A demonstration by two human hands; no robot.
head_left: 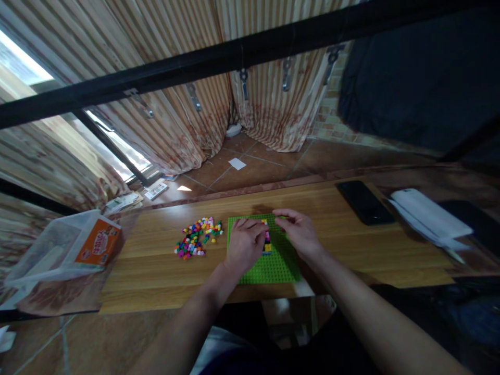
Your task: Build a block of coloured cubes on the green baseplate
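Observation:
A green studded baseplate lies on the wooden board in front of me. Several small toy bricks, pink, yellow and black among them, sit in a group near its middle. My left hand rests over the left side of these bricks, its fingers curled and partly covering them. Whatever is under its fingertips is hidden. Above the plate's right edge is my right hand, thumb and forefinger brought close together; anything between them is too small to make out.
Left of the plate, loose coloured bricks lie scattered. A clear plastic bin with an orange label stands at the far left. A black phone and a white object are on the right. A dark metal bar crosses above.

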